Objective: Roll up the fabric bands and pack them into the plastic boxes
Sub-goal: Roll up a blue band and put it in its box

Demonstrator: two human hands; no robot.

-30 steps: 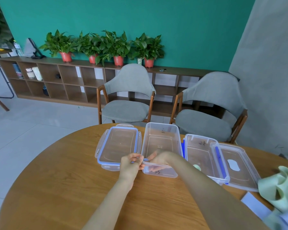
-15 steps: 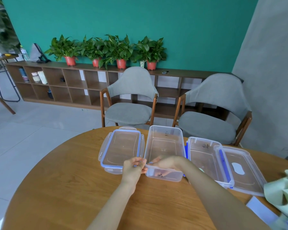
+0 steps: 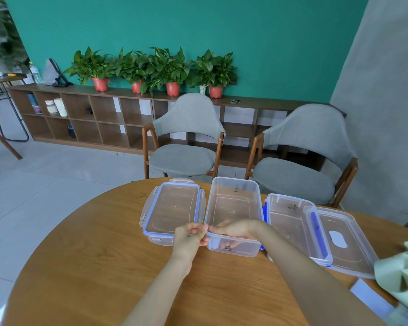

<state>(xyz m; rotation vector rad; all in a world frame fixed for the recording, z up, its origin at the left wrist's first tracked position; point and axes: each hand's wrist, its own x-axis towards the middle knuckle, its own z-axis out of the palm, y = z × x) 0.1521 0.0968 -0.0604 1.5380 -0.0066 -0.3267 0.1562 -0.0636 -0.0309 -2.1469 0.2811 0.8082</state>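
right hand (image 3: pixel 236 229) inside clear box (image 3: pixel 233 198)

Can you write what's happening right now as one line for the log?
left hand: pinches near rim | right hand: fingers inside left box | right box: open | green fabric: unpacked

From my remote view, I see two bare forearms entering from the bottom edge of the frame. No sleeves, gloves, watch or bracelet show on either one. The left hand (image 3: pixel 189 238) and the right hand (image 3: pixel 236 229) are uncovered, and I see no rings. I cannot make out the fingernails clearly.
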